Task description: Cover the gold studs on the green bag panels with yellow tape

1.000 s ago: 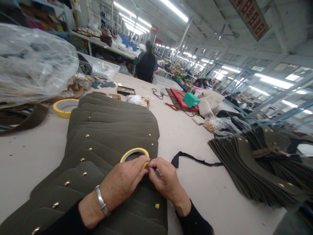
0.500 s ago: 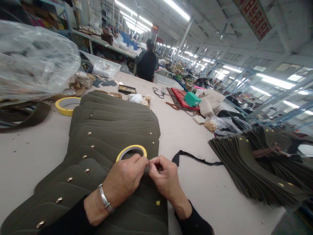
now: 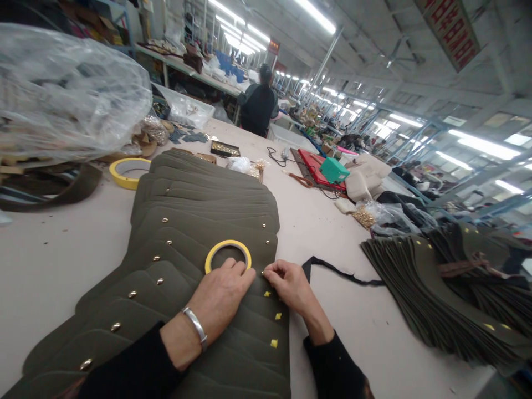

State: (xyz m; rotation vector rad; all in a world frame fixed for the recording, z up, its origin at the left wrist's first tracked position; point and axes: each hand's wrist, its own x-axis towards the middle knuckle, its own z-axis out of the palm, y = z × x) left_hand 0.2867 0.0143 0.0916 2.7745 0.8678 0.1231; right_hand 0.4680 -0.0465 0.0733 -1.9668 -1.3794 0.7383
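My left hand [image 3: 226,299], with a silver bracelet at the wrist, curls over the near rim of a roll of yellow tape [image 3: 208,257]. The roll is above a stack of overlapping dark olive panels [image 3: 199,216]. My right hand [image 3: 288,282] is closed in a pinch near the stack's right edge, a tiny gold stud [image 3: 263,272] showing at its fingertips. Domed gold studs [image 3: 115,327] sit along the panels' left side, with smaller ones [image 3: 267,242] at the right. Bits of yellow tape [image 3: 278,316] stick to the panels just below my right hand.
At right lies a fanned pile of olive strips [image 3: 415,293], with a black strap [image 3: 344,274] beside it. Another tape roll [image 3: 120,176] and a big plastic bag [image 3: 78,94] are at left. Farther back are a green box [image 3: 334,170] and a person [image 3: 258,105].
My hands have moved apart; the right has gone lower right of the roll, pinching the stud. More of the tape roll and more yellow tape bits show. The view has shifted slightly.
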